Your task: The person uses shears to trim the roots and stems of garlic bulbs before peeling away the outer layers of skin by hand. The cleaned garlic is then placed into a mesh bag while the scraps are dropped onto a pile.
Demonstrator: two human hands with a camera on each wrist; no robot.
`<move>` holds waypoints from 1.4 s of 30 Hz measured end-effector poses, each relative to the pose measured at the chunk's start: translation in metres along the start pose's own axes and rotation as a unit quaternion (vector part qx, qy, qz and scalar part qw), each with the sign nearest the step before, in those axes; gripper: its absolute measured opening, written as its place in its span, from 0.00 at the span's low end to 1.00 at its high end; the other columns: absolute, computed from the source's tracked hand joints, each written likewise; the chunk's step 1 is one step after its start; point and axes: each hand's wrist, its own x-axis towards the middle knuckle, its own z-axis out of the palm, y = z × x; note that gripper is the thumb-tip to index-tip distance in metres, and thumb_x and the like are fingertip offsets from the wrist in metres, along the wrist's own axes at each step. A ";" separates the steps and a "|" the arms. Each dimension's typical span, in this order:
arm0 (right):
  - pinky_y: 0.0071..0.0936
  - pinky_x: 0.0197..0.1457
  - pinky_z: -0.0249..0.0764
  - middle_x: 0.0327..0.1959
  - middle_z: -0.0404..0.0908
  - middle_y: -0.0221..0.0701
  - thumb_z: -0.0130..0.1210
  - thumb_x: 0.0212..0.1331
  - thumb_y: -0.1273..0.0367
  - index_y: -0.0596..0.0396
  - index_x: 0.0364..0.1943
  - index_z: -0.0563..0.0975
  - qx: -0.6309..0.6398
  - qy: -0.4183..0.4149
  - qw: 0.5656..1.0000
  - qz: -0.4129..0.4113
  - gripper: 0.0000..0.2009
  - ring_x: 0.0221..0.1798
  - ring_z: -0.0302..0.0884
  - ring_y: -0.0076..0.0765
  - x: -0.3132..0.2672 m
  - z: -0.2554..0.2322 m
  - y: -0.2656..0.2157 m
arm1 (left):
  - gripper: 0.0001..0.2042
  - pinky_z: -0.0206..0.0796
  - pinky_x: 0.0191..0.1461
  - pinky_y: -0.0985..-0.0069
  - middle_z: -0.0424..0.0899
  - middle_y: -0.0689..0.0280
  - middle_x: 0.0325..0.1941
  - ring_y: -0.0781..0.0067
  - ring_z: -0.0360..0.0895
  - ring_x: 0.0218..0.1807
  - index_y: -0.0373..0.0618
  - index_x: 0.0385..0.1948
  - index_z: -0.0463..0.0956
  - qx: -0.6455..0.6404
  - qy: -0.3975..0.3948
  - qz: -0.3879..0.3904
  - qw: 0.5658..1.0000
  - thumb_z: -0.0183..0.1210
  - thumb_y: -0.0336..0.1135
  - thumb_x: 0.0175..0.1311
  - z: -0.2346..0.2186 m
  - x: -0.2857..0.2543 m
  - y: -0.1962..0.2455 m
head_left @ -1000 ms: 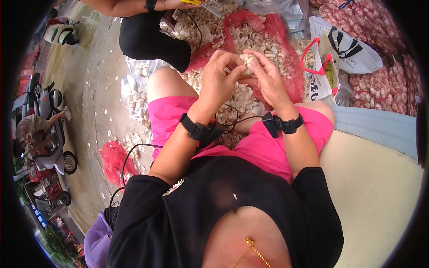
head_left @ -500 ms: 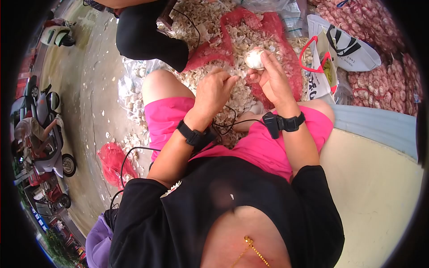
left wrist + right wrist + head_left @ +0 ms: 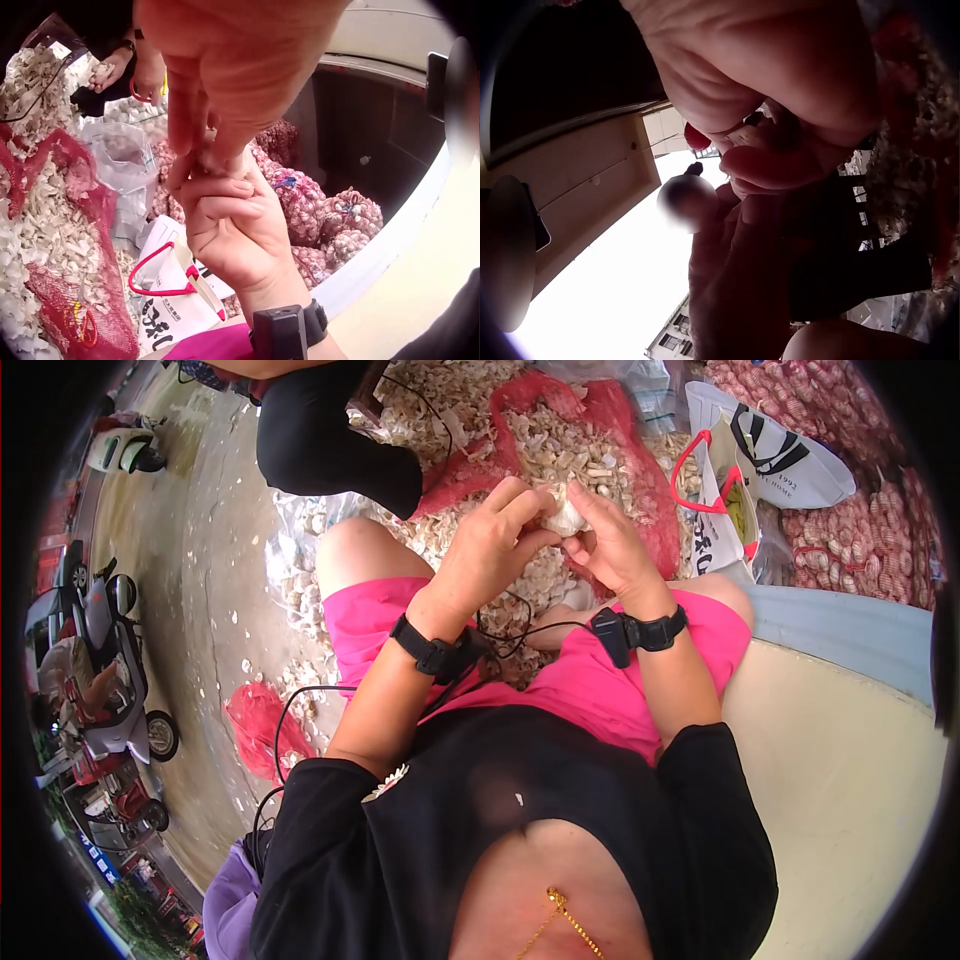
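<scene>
A whitish garlic bulb [image 3: 567, 512] is held up above the lap in the head view. My right hand [image 3: 617, 548] grips it from the right, thumb along its upper side and fingers beneath. From the left, my left hand [image 3: 488, 547] pinches at the bulb's side with thumb and curled fingers. The left wrist view has the left hand [image 3: 240, 67] large at the top, its fingertips meeting those of the right hand [image 3: 244, 232]; the bulb is mostly hidden there. In the dark right wrist view, the right hand [image 3: 780, 67] covers most of the bulb.
Garlic peelings [image 3: 575, 445] lie heaped on red netting [image 3: 650, 510] beyond the hands. At right are a white bag [image 3: 800, 475] with red handles and net sacks of garlic [image 3: 860, 545]. Another person's dark trouser leg [image 3: 340, 445] is at upper left. A cable [image 3: 515, 635] runs between the wrists.
Half a second ago, the left hand was drawn away from the bulb, which the right hand alone held. Now the left fingers are back at it. The other person's hand with yellow-handled scissors has left the head view.
</scene>
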 end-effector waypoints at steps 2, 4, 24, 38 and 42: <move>0.13 0.19 0.65 0.30 0.78 0.24 0.53 0.70 0.54 0.53 0.43 0.79 -0.007 0.003 1.000 0.005 0.16 0.22 0.72 0.16 0.001 -0.002 0.002 | 0.14 0.75 0.38 0.75 0.76 0.64 0.37 0.69 0.80 0.36 0.40 0.41 0.76 0.002 -0.024 -0.016 1.000 0.68 0.23 0.54 -0.003 -0.001 -0.001; 0.14 0.19 0.68 0.30 0.79 0.25 0.53 0.70 0.54 0.53 0.41 0.79 -0.009 -0.003 1.000 0.018 0.16 0.22 0.73 0.17 0.003 -0.005 0.004 | 0.13 0.75 0.37 0.74 0.77 0.64 0.35 0.70 0.80 0.35 0.40 0.39 0.76 0.006 -0.044 -0.031 0.999 0.68 0.23 0.53 -0.002 -0.002 -0.004; 0.13 0.18 0.64 0.27 0.76 0.25 0.50 0.71 0.52 0.51 0.40 0.74 -0.032 0.017 0.999 0.021 0.17 0.20 0.72 0.17 -0.008 0.009 -0.001 | 0.10 0.73 0.35 0.69 0.79 0.63 0.37 0.60 0.80 0.36 0.45 0.37 0.77 0.153 0.046 0.089 0.983 0.66 0.25 0.54 0.010 -0.011 0.005; 0.15 0.29 0.68 0.43 0.81 0.32 0.50 0.72 0.60 0.55 0.57 0.72 0.083 0.014 0.996 -0.030 0.17 0.29 0.70 0.18 -0.004 -0.008 -0.007 | 0.10 0.72 0.29 0.72 0.80 0.63 0.38 0.73 0.81 0.34 0.41 0.44 0.79 0.077 -0.123 -0.222 0.964 0.64 0.33 0.64 0.026 -0.028 -0.034; 0.15 0.36 0.70 0.46 0.77 0.26 0.57 0.63 0.72 0.54 0.64 0.67 -0.056 -0.020 0.994 -0.091 0.24 0.36 0.74 0.19 -0.009 0.008 -0.006 | 0.07 0.71 0.35 0.74 0.79 0.65 0.40 0.74 0.80 0.34 0.41 0.36 0.81 -0.176 0.167 -0.180 0.953 0.66 0.26 0.57 0.016 0.005 0.007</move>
